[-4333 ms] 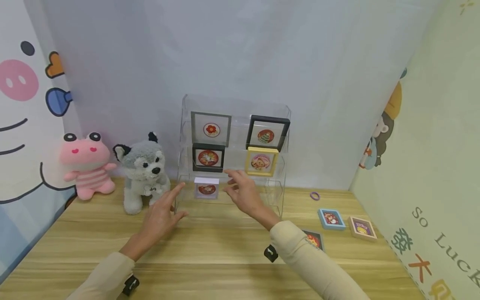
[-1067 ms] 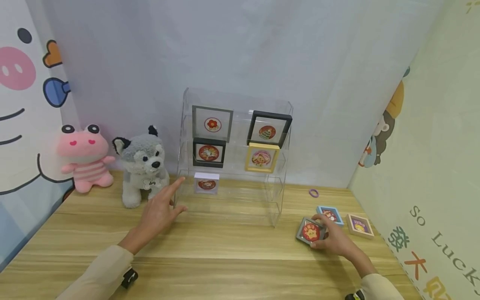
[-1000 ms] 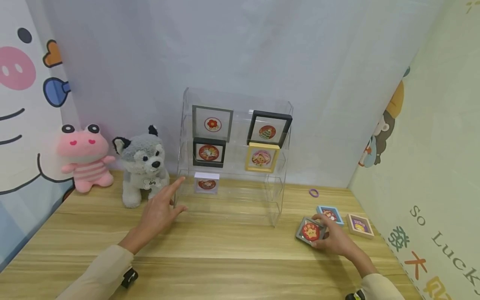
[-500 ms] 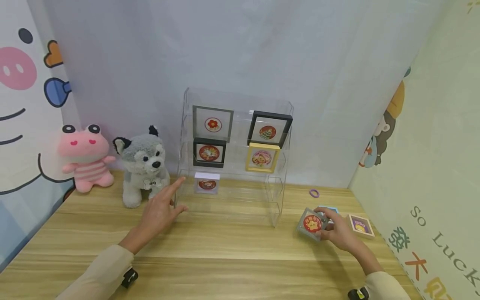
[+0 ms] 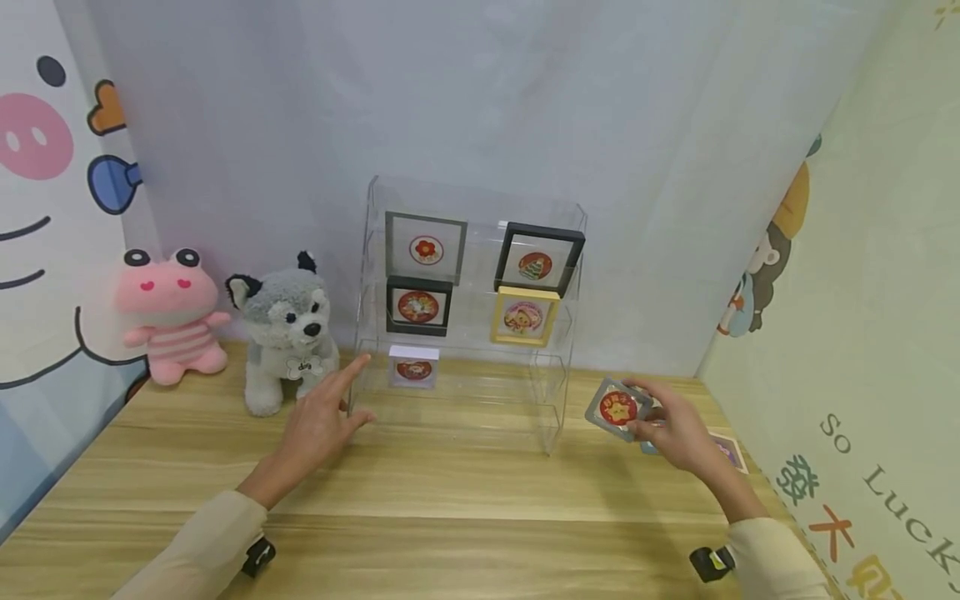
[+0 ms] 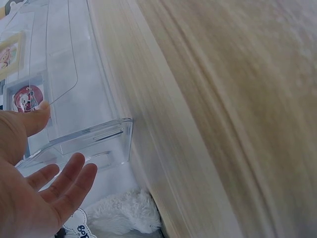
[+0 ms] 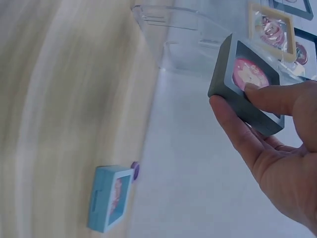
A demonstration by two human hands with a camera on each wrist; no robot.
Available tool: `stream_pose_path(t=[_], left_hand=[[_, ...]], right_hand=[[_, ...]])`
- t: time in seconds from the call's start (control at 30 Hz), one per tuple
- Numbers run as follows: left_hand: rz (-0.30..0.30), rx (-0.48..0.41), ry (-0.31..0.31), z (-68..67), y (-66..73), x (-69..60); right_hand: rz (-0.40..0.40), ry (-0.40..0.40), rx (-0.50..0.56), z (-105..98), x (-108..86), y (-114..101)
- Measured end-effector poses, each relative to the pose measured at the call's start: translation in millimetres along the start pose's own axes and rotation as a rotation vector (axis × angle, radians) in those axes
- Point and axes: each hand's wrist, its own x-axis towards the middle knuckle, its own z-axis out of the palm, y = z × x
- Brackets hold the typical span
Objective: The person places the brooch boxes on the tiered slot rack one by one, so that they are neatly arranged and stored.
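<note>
My right hand [image 5: 672, 425] pinches a grey square frame [image 5: 600, 410] with a red star picture, held above the table right of the clear tiered rack [image 5: 480, 433]. In the right wrist view the thumb of that hand [image 7: 292, 148] lies on the front of the grey frame [image 7: 225, 84], fingers behind. My left hand [image 5: 311, 433] has its fingers spread at the rack's left side; the left wrist view shows the hand [image 6: 29, 193] beside the clear rack [image 6: 94, 131]. The rack bears two frames on top, a black [image 5: 395, 325] and a yellow one [image 5: 497, 318] below, and a lilac one [image 5: 413, 352] lower left.
A grey dog plush [image 5: 281, 375] and a pink plush [image 5: 168, 312] sit left of the rack. A blue frame [image 5: 649, 448] and a cream frame [image 5: 738, 454] lie partly behind my right hand. The purple ring [image 7: 135, 170] lies beside the blue frame [image 7: 100, 198].
My right hand has gone from the rack to the grey frame, gripped it and lifted it off the table, upward in the head view. My left hand has stayed nearly still.
</note>
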Motion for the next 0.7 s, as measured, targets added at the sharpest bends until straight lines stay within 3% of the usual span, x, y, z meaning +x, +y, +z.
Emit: stream_pose_path(t=[0.23, 0.5, 0.7], left_hand=[[-0.002, 0.009, 0.005, -0.1, -0.7, -0.7], [0.005, 0.006, 0.016, -0.6, -0.8, 0.0], [0.000, 0.000, 0.008, -1.2, 0.6, 0.6]], right_hand=[[-0.108, 0.052, -0.138, -1.5, 22.8, -19.3], [-0.146, 0.046, -0.179, 1.5, 48.6, -44.1], [-0.250, 0.047, -0.190, 11.3, 69.2, -61.2]])
